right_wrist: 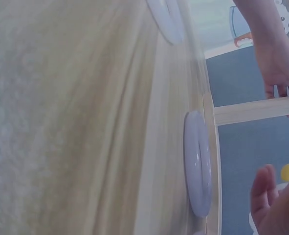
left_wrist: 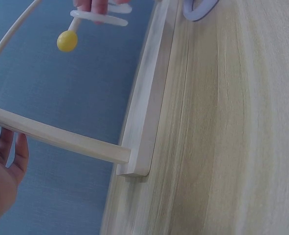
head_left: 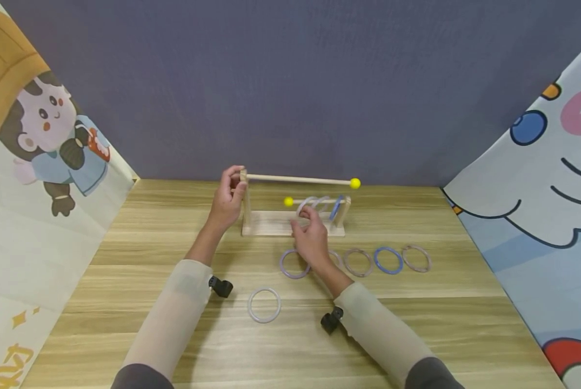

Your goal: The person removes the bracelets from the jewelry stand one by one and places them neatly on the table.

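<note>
My left hand (head_left: 228, 201) holds the top of the left post (head_left: 247, 208) of a wooden two-rod rack, thumb and fingers on either side. The long upper rod (head_left: 300, 180) starts there and ends in a yellow ball (head_left: 355, 183). From the right post runs a shorter rod, also tipped with a yellow ball (head_left: 288, 201). Pale rings (left_wrist: 102, 18) and a blue ring (head_left: 335, 207) hang on it. My right hand (head_left: 312, 237) is at the pale rings, its fingertips touching one. Its thumb stands apart from the fingers, as the right wrist view shows.
In front of the rack lie a purple ring (head_left: 294, 264), a brownish ring (head_left: 358, 262), a blue ring (head_left: 388, 260) and another brownish ring (head_left: 416, 258). A pale ring (head_left: 264, 305) lies nearer, between the forearms. A dark wall (head_left: 290, 97) rises behind the wooden table (head_left: 173, 346).
</note>
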Demonstrator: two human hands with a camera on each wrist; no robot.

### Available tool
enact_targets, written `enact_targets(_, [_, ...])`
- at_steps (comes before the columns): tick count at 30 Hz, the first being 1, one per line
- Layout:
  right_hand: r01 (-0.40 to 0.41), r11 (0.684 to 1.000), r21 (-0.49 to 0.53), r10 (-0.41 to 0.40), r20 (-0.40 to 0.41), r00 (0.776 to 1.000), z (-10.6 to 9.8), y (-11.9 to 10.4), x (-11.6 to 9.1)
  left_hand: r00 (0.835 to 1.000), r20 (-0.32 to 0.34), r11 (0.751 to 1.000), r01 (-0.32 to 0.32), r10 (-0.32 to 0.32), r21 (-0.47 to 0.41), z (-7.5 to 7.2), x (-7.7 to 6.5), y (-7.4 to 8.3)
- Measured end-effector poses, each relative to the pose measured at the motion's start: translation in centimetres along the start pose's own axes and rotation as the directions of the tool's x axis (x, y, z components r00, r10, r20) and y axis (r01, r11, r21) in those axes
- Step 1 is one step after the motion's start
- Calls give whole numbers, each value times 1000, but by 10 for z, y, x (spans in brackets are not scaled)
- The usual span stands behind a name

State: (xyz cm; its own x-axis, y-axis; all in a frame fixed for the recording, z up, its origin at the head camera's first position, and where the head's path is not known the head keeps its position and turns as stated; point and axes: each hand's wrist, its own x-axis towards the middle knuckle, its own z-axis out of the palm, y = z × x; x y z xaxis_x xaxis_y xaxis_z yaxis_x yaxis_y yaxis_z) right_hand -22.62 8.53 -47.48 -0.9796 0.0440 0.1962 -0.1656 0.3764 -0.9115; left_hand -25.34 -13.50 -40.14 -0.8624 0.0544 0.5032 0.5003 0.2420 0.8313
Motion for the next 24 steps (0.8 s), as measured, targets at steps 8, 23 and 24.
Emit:
enact_targets(8, [32,998,45,-29,-69,997,-3,4,2,1000,1,1000,17,-17,-22,1,0,-1])
enact_targets(23, [28,999,16,-26,-75,997,-5,6,6,1000,-10,1000,20,-20,3,3,6,-29])
enact_targets(24, [31,999,19,-29,-75,997,-5,5,6,1000,-13,1000,22,-22,4,4,6,-33])
